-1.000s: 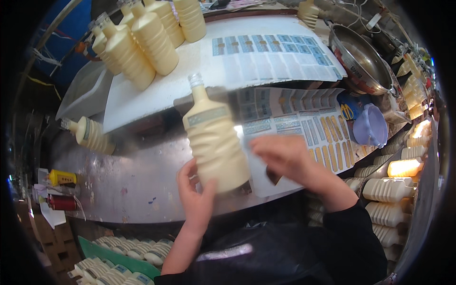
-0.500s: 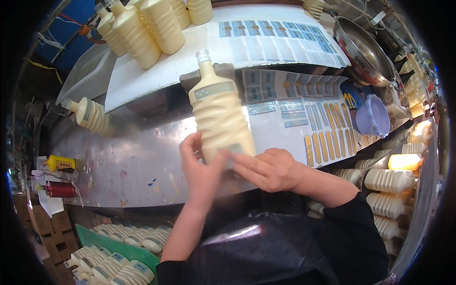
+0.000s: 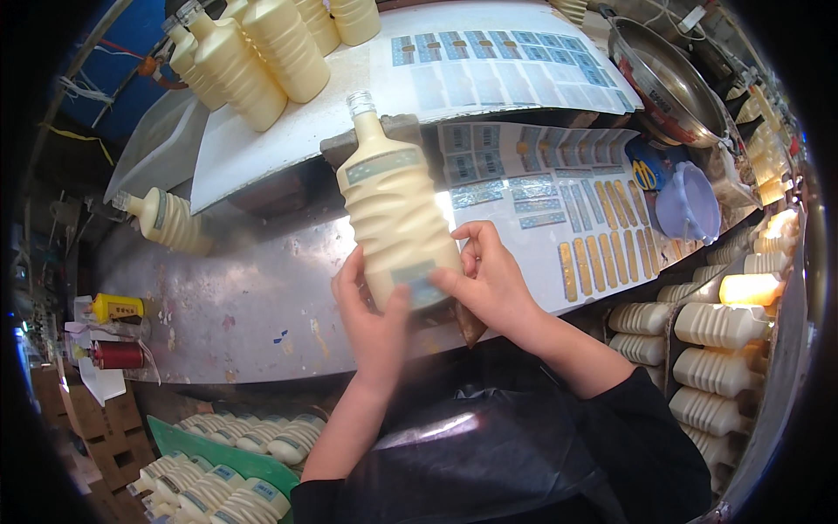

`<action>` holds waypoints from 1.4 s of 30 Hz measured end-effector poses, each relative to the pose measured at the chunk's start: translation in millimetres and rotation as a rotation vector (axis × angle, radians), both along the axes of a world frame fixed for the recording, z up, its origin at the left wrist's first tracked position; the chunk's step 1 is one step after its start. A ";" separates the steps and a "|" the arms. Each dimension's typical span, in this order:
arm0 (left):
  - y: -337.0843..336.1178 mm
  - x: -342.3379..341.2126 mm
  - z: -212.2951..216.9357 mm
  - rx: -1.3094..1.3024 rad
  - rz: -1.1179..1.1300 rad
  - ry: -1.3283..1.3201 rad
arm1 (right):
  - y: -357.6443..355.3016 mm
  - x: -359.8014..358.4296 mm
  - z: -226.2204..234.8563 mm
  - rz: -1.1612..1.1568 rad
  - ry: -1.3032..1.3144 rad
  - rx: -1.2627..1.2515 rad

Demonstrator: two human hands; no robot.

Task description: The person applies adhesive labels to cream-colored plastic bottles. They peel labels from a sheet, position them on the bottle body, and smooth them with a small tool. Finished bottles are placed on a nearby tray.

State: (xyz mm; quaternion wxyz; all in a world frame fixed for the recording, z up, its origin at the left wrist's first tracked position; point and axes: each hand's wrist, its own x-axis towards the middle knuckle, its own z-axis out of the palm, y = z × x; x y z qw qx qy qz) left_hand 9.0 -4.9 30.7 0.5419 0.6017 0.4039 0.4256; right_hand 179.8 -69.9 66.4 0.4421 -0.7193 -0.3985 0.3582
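Observation:
A cream-coloured bottle (image 3: 397, 214) with wavy ridges and a clear threaded neck lies tilted away from me, its shoulder against a grey padded rest (image 3: 336, 150). My left hand (image 3: 371, 323) grips its lower left side, with the thumb slightly blurred on the front. My right hand (image 3: 493, 275) holds the lower right side, its thumb pressed at the edge of a bluish label (image 3: 414, 281) near the base. Another patterned label band (image 3: 382, 164) crosses the shoulder. The right fingertips behind the bottle are partly hidden.
Sheets of blue and gold labels (image 3: 580, 253) lie at right, beside a lavender bucket (image 3: 690, 210) and metal pan (image 3: 668, 83). Cream bottles (image 3: 240, 79) stand at the back left; one bottle (image 3: 166, 218) leans below. More bottles fill a green crate (image 3: 223, 450) and right-hand rack (image 3: 711, 367).
My right hand has moved from across the bottle's front to its right side, thumb now on the lower label. My left hand still holds the left side.

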 end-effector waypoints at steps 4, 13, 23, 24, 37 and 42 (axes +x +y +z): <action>-1.3 2.2 0.3 -0.009 -0.007 -0.030 | -1.0 2.3 -15.4 -0.011 0.053 0.039; -0.6 1.7 -0.4 -0.057 -0.002 -0.065 | -2.0 -0.1 -14.3 -0.008 0.109 0.082; -0.2 -0.8 -5.2 -0.039 -0.025 -0.108 | -1.1 4.6 -4.6 0.050 -0.022 0.013; -0.9 0.1 -3.6 -0.031 -0.021 -0.080 | -1.1 4.4 -4.0 0.049 -0.023 0.007; -2.2 1.7 0.1 -0.046 -0.005 -0.057 | -1.2 5.2 -7.4 0.039 0.001 0.013; -1.7 1.5 -0.2 -0.049 -0.013 -0.076 | -1.1 4.9 -12.8 0.036 0.006 0.024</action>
